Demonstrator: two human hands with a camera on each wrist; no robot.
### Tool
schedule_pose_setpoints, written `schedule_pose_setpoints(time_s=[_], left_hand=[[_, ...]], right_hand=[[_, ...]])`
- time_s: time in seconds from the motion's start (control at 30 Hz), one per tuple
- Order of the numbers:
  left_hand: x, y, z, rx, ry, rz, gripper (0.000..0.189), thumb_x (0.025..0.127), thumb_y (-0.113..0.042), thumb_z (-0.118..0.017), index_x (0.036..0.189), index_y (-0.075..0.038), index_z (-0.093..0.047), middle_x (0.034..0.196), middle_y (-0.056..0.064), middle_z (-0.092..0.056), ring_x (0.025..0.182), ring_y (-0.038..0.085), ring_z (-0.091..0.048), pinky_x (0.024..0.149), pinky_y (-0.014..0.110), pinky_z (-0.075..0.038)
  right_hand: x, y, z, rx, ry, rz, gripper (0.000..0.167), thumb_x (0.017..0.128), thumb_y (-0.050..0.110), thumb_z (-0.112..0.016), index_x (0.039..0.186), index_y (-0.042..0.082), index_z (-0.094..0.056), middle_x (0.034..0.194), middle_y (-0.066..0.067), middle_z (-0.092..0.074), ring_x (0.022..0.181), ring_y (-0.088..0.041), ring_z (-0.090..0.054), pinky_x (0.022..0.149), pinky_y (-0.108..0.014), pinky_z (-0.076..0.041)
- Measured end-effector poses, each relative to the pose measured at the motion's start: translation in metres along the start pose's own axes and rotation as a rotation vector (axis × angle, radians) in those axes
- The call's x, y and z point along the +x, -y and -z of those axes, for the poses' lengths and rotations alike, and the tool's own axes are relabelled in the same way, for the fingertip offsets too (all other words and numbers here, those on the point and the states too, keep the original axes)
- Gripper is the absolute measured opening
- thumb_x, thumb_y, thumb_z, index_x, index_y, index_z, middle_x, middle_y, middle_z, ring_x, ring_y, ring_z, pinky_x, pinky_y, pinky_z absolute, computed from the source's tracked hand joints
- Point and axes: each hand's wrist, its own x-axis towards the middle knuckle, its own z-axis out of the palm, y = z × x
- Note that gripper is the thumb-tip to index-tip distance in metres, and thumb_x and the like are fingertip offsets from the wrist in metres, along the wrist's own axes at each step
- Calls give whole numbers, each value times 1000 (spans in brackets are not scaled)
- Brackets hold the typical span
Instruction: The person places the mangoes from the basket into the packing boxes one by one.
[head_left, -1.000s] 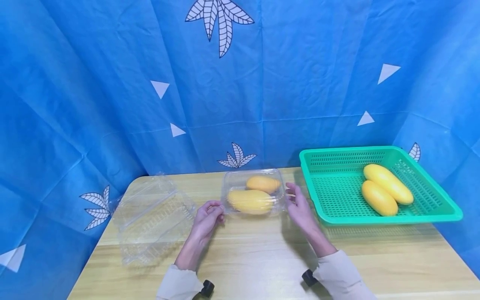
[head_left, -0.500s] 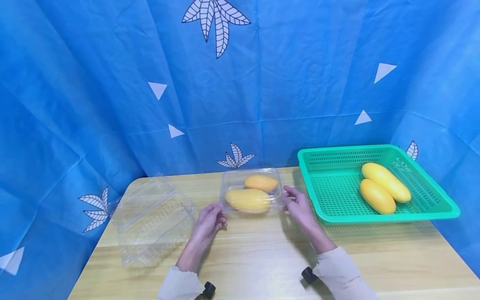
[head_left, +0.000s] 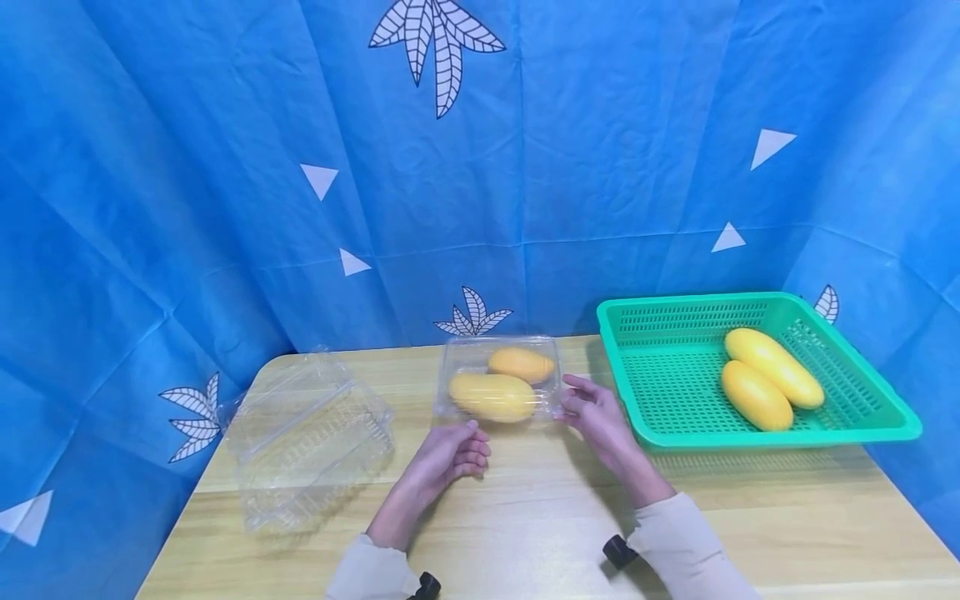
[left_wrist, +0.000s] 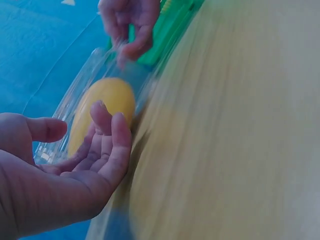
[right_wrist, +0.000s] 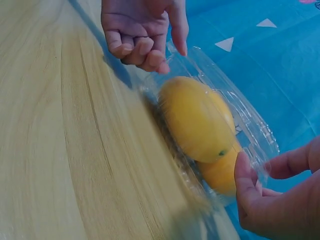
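Leftward, clear clamshell (head_left: 315, 442): spread out at the far left of the counter (head_left: 525, 517), probably parked there to leave elbow room; from where I stand, I cannot tell whether it is one or several nested.
Left hand (head_left: 450, 457): grip apart, fingers loosely curved and holding nothing, at the front edge of the fruit box (head_left: 467, 358); whether it touches the plastic I cannot make out.
Fruit box: mid-counter, before both hands, a larger mango (head_left: 492, 397) in front of a smaller mango (head_left: 522, 364), both lengthwise, presumably to fit beneath the lid, which seems down.
Right hand (head_left: 600, 421): thumb and fingers clamped on the box's right end, likely steadying so light a shell.
Green basket (head_left: 663, 383): furthest right, beside that hand, handy to reach; two mangoes (head_left: 757, 398) lie touching inside.
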Motion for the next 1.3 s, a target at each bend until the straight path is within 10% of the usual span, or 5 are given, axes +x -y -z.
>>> schedule_pose_setpoints(time_s=[0.7, 1.3], left_hand=[[20, 18, -57, -54, -6, -83, 41, 103, -16, -61, 129, 16, -56, 107, 20, -72, 92, 19, -71, 85, 35, -58], [46, 16, -96, -354, -143, 4, 35, 95, -21, -74, 116, 7, -68, 91, 8, -76, 74, 11, -69, 64, 24, -54]], right_hand=[[5, -4, 5, 37, 30, 0, 46, 101, 2, -59, 143, -12, -46, 138, -28, -51, 107, -21, -65, 100, -34, -51], [7, -3, 8, -118, 9, 24, 42, 99, 10, -65, 138, -4, -57, 102, -14, -66, 83, -15, -59, 75, -27, -52]])
